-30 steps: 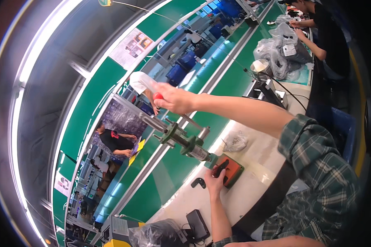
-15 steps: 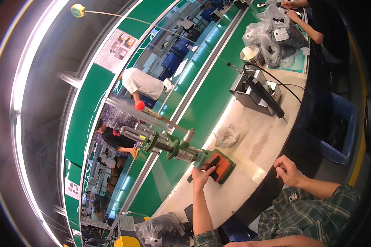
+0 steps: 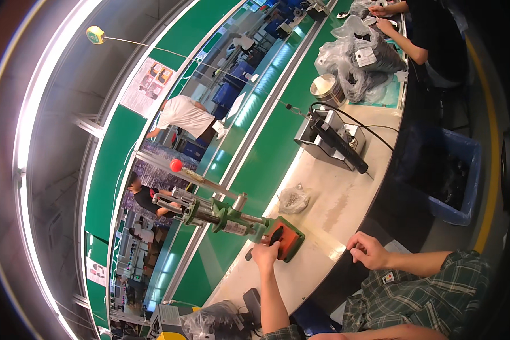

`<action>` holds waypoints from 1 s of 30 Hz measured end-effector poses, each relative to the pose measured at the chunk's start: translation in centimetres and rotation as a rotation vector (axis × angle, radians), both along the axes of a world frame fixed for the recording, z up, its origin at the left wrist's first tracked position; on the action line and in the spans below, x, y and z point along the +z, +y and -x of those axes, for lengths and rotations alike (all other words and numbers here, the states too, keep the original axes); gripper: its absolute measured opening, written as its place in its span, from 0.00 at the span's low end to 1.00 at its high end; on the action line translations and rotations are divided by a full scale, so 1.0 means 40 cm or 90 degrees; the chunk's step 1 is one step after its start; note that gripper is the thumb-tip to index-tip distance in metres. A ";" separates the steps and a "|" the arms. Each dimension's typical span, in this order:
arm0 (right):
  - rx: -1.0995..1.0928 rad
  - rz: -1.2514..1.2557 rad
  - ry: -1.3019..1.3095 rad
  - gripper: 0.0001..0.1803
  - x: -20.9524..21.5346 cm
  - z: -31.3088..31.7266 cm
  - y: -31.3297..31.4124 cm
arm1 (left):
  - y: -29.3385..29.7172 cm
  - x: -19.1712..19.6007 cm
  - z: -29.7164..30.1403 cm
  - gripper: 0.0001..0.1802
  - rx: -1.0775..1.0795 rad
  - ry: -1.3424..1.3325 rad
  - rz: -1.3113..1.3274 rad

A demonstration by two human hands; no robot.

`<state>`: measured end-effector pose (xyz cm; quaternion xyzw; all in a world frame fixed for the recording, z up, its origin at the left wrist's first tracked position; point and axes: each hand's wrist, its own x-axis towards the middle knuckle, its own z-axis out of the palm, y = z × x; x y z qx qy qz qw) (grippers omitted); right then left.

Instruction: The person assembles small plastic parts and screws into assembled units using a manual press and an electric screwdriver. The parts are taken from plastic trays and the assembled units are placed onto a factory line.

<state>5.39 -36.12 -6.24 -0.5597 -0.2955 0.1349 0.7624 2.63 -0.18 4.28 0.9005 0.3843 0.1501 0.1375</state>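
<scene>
A green hand press with an orange base stands on the bench, and its lever ends in a red ball. At the base, my left hand is closed on a small black part under the press head. The part's exact kind cannot be made out. My right hand hovers by the bench's near edge, apart from the press. Its fingers are curled in, and whatever may be inside them is hidden.
Beyond the press lie a clear plastic bag and a metal box with a black cylindrical tool over it. Farther off are a bucket, grey bags and a co-worker's hands. A blue bin stands at right.
The whole view has shifted, so the bench things appear farther left. My left hand remains at the press base with the black part, and my right hand stays curled near the edge.
</scene>
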 end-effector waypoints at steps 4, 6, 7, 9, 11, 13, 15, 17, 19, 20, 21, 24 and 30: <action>0.022 -0.006 0.038 0.05 -0.009 0.012 -0.007 | 0.082 -0.040 0.000 0.26 0.030 -0.114 0.180; 0.018 -0.017 0.076 0.05 -0.016 0.010 -0.008 | 0.050 -0.036 0.006 0.26 0.016 -0.099 0.156; 0.014 -0.015 0.077 0.05 -0.020 0.007 -0.016 | 0.012 -0.027 0.011 0.26 0.005 -0.050 0.052; -0.013 0.005 0.076 0.06 0.020 0.007 -0.023 | -0.008 -0.035 0.024 0.26 -0.060 -0.022 -0.127; -0.005 0.012 0.081 0.06 -0.029 -0.005 -0.015 | -0.038 0.004 0.030 0.25 -0.057 0.006 -0.113; -0.002 0.021 0.084 0.06 -0.021 -0.015 -0.016 | -0.040 0.018 0.036 0.25 -0.055 0.033 -0.103; -0.003 0.011 0.102 0.05 -0.030 -0.022 -0.019 | -0.012 -0.003 0.031 0.23 -0.080 -0.062 -0.026; -0.023 0.005 0.118 0.05 -0.027 -0.027 -0.040 | 0.006 -0.008 0.035 0.22 -0.072 -0.104 0.071; 0.002 -0.001 0.118 0.06 -0.006 -0.044 -0.029 | 0.022 0.025 0.089 0.21 -0.004 -0.109 0.087; -0.049 0.012 0.134 0.06 -0.009 -0.047 -0.072 | -0.014 0.019 0.064 0.21 -0.015 -0.056 0.040; -0.072 0.049 0.012 0.06 0.037 -0.072 -0.088 | -0.018 -0.003 0.110 0.20 -0.007 -0.086 -0.038; -0.228 0.121 -0.268 0.03 0.145 -0.194 -0.135 | -0.196 -0.009 0.128 0.19 -0.100 -0.180 -0.107; -0.509 0.210 -0.431 0.26 0.312 -0.523 -0.028 | -0.418 -0.131 -0.151 0.24 -0.231 -0.171 0.021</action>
